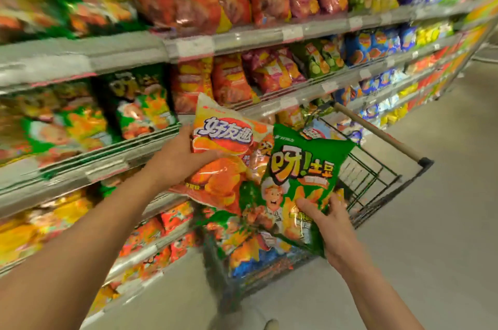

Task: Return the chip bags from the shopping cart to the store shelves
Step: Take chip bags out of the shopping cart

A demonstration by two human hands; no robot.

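Observation:
My left hand (179, 160) grips an orange and cream chip bag (221, 151) by its left edge, lifted above the shopping cart (377, 184). My right hand (327, 222) holds a green chip bag (299, 176) at its lower edge, thumb on the front, beside the orange bag and over the cart. Several more chip bags (242, 248) lie in the cart below. The store shelves (188, 46) run along the left and far side, packed with chip bags; matching green bags (140, 103) stand on the middle shelf at the left.
The cart's wooden handle bar (377, 130) points away to the right. Grey floor (431, 222) spreads on the right of the cart. The shelf rails with price tags (292, 33) jut out close to my left arm. The left of the view is blurred.

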